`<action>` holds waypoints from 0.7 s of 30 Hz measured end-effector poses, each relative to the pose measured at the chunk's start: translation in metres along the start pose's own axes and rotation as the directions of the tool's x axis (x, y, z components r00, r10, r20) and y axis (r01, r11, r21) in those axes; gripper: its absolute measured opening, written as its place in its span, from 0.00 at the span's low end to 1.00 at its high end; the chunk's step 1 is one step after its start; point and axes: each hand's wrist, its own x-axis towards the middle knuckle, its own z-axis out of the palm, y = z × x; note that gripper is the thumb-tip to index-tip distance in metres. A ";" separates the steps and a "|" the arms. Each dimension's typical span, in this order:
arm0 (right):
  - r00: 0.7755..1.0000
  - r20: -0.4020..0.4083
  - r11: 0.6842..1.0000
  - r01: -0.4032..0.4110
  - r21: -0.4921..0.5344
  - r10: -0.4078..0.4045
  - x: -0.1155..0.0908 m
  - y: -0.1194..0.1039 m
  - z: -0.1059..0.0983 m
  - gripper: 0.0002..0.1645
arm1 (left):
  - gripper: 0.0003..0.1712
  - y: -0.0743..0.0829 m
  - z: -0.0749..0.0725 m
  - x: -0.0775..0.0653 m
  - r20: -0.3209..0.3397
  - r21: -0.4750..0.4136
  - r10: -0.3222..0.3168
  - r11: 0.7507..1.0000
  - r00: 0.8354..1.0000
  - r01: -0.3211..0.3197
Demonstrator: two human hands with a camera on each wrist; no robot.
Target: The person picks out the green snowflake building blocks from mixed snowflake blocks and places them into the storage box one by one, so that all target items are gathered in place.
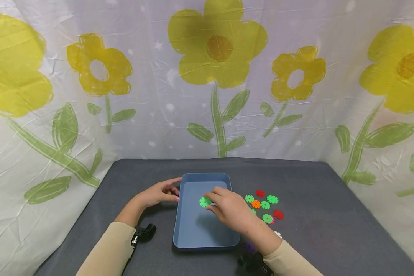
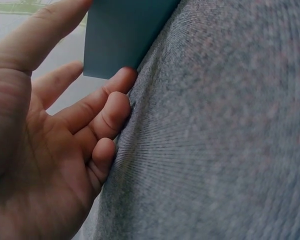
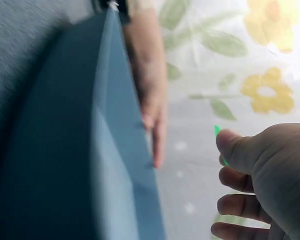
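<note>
Over the blue tray (image 1: pixel 193 230), my right hand (image 1: pixel 231 209) pinches a green notched disc (image 1: pixel 205 202) between thumb and fingers. The right wrist view shows the same disc (image 3: pixel 217 130) nearly edge-on at the tip of the thumb, the other fingers bent behind it. My left hand (image 1: pixel 160 193) is at the tray's left side, its fingertips right at the wall. In the left wrist view, the palm faces the tray wall (image 2: pixel 115 40), and the lower fingers are loosely bent near the cloth.
Right of the tray lie several notched discs, among them red (image 1: pixel 278 214), orange (image 1: pixel 256 204) and green ones (image 1: pixel 272 199). A white disc (image 1: pixel 277 234) and a purple one (image 1: pixel 249 247) are partly hidden by the right forearm. Dark cloth (image 1: pixel 317 214) covers the table; a flowered curtain (image 1: pixel 151 126) hangs behind.
</note>
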 end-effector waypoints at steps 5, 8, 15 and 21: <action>0.998 0.055 0.999 -0.006 0.042 0.004 0.001 -0.014 0.014 0.18 | 0.51 0.001 0.001 0.000 -0.005 -0.011 -0.019 1.000 1.000 0.019; 0.996 0.086 0.998 0.011 0.063 -0.016 0.001 -0.020 0.022 0.18 | 0.51 0.000 0.001 0.000 -0.005 -0.013 -0.015 1.000 1.000 0.015; 0.980 0.180 0.989 0.061 0.134 -0.085 -0.001 -0.029 0.040 0.16 | 0.50 0.002 0.001 -0.001 -0.007 -0.001 -0.005 1.000 1.000 0.005; 0.934 0.328 0.958 0.042 0.284 -0.138 -0.003 -0.029 0.048 0.14 | 0.49 0.002 0.002 -0.002 -0.010 -0.002 -0.007 1.000 1.000 0.007</action>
